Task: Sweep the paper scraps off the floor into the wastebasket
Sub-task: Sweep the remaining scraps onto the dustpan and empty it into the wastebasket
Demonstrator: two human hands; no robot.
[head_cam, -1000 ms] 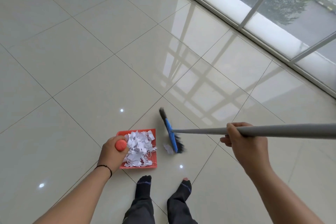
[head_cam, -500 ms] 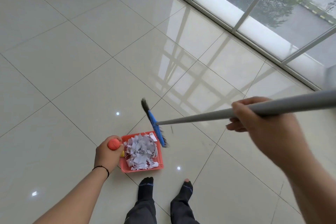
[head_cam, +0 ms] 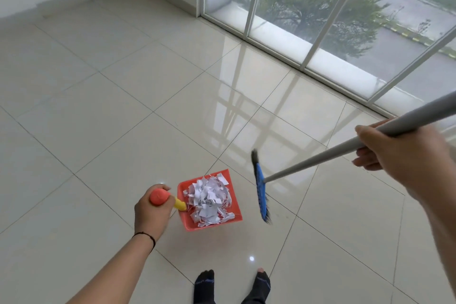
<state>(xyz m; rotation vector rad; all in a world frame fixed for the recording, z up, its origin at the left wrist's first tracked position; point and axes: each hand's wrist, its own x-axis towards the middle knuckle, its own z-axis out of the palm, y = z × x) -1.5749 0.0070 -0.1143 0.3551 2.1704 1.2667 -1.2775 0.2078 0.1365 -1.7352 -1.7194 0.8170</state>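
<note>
Head view looks down on a glossy pale tiled floor [head_cam: 123, 131] beside tall white-framed windows [head_cam: 320, 20]. The left hand [head_cam: 150, 215] is curled round the orange-capped yellow handle [head_cam: 162, 198] of a red plastic dustpan [head_cam: 237, 207], which is tilted with its open edge away from the person. White shredded paper scraps [head_cam: 209, 198] are heaped inside the pan, filling most of it. The right hand [head_cam: 397, 155] grips the grey metal pole [head_cam: 315, 159] of a broom whose blue head with dark bristles [head_cam: 260, 190] hangs just beside the dustpan's right edge, apart from it; whether the bristles touch the floor cannot be told. A thin black band [head_cam: 148, 237] circles the left wrist. Two feet in dark socks [head_cam: 204, 284] stand at the bottom edge; pale lettering on them is too small to read. No wastebasket shows
</note>
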